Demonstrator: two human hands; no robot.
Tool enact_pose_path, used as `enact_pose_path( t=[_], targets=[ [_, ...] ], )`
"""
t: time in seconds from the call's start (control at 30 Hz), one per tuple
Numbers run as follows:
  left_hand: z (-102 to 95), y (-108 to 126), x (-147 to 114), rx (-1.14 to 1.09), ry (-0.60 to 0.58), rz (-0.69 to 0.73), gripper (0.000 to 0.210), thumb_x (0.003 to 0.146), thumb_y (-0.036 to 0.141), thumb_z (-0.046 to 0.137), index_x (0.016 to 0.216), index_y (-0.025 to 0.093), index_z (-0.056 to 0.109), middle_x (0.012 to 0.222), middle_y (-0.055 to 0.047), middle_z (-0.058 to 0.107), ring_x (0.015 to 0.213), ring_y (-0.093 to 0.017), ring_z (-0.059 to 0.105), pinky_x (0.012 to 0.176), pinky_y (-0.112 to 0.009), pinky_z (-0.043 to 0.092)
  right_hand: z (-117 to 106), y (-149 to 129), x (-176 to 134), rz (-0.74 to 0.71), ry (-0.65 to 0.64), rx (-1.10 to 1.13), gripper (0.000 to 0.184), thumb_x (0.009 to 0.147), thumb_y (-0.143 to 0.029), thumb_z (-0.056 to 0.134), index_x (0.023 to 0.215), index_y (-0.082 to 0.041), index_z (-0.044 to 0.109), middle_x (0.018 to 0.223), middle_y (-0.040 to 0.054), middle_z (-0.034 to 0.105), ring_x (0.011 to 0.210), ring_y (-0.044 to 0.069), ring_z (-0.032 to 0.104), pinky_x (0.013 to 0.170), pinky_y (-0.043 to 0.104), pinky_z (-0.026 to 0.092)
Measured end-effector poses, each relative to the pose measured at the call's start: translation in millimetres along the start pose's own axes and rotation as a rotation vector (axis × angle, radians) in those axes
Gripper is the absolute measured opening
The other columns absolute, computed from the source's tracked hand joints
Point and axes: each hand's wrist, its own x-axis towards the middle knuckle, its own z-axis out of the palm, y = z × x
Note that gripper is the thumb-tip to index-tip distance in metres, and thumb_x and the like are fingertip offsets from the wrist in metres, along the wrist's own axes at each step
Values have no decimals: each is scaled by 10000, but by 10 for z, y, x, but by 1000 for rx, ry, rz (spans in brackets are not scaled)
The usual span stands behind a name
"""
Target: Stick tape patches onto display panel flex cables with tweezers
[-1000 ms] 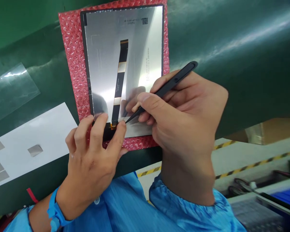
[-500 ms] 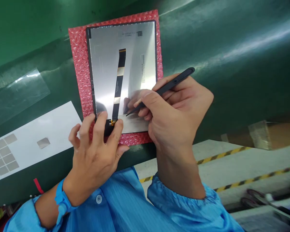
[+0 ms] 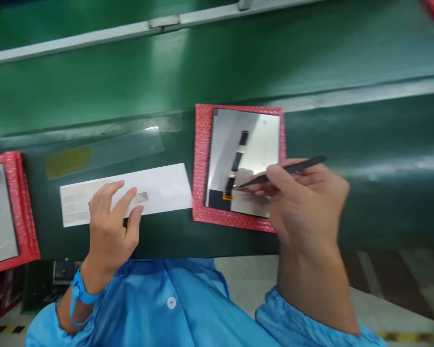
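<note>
My right hand (image 3: 307, 205) holds black tweezers (image 3: 310, 164) like a pen, tip pointing left over a silver display panel (image 3: 262, 144). The tip is close to the lower part of a black flex cable (image 3: 237, 160) on the panel; whether it touches I cannot tell. Under the panel lies red bubble wrap (image 3: 201, 159). My left hand (image 3: 110, 224) hovers at a white sheet (image 3: 169, 189), its fingers apart. Just off its thumb and forefinger is a small grey square sticker (image 3: 142, 197) on that sheet. More grey squares (image 3: 75, 205) sit at the sheet's left end, partly behind the hand.
Another panel (image 3: 0, 212) on red bubble wrap (image 3: 29, 231) lies at the far left. Behind the white sheet is a clear plastic strip (image 3: 126, 149) with a yellow patch (image 3: 68, 162). A pale rail (image 3: 94, 38) crosses the back of the green table (image 3: 173, 241).
My left hand has let go of the panel's lower left corner and moved left to the white sheet. The right hand still holds the tweezers over the panel. The view has shifted.
</note>
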Motion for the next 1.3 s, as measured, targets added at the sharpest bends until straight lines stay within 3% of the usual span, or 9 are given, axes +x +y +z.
enact_pose_path(
  t=[0.13, 0.23, 0.3, 0.5, 0.87, 1.03, 1.17, 1.3],
  targets=[
    [-27, -397, -138, 34, -121, -23, 442, 984, 304, 695, 1384, 129, 630, 1415, -176, 639, 1358, -358, 560, 1111, -527, 465, 563, -110, -323, -75, -221, -80, 234, 771, -309, 927, 857, -224, 727, 765, 27, 744, 690, 209, 749, 608, 285, 627],
    [77, -440, -175, 78, -171, 0, 460, 975, 344, 697, 1378, 127, 641, 1438, -178, 628, 1380, -387, 529, 1102, -544, 443, 998, -83, -482, -43, -452, -171, 237, 791, -346, 885, 868, -210, 706, 790, 24, 739, 741, 206, 744, 635, 292, 616],
    [109, -410, -175, 74, -168, 4, 474, 974, 349, 692, 1384, 117, 640, 1441, -182, 624, 1372, -386, 528, 1097, -537, 439, 1163, -33, -494, -32, -488, -205, 229, 798, -346, 859, 851, -204, 688, 781, 20, 726, 713, 191, 722, 619, 283, 594],
    [77, -363, -163, 58, -199, -6, 483, 976, 343, 677, 1399, 115, 634, 1456, -176, 616, 1379, -386, 507, 1102, -539, 420, 1232, -5, -427, 40, -489, -295, 217, 763, -324, 853, 826, -189, 694, 738, 36, 727, 647, 187, 690, 533, 256, 511],
    [89, -364, -156, 67, -198, 2, 476, 988, 347, 660, 1401, 111, 633, 1461, -181, 611, 1382, -393, 511, 1105, -537, 421, 1285, 61, -498, 72, -509, -273, 305, 763, -384, 874, 828, -201, 639, 701, 19, 712, 546, 163, 670, 505, 251, 541],
    [81, -426, -150, 73, -176, 16, 454, 993, 352, 654, 1398, 150, 623, 1450, -181, 621, 1390, -392, 524, 1090, -539, 445, 1069, -41, -413, 54, -434, -105, 367, 776, -463, 889, 841, -207, 634, 725, 25, 731, 529, 151, 669, 491, 238, 535],
    [48, -407, -107, 113, -132, 38, 394, 984, 303, 656, 1349, 155, 650, 1415, -210, 640, 1352, -443, 560, 1049, -604, 462, 517, -183, -101, 31, -267, -76, 401, 699, -457, 949, 805, -215, 647, 685, 7, 722, 483, 134, 633, 450, 221, 500],
    [96, -52, 53, 82, -73, 95, 287, 966, 189, 659, 1240, 116, 703, 1333, -232, 674, 1257, -452, 602, 997, -632, 502, -57, -218, 191, 31, -138, -147, 400, 665, -448, 964, 748, -211, 654, 666, 2, 710, 464, 125, 606, 422, 216, 476]
  ],
)
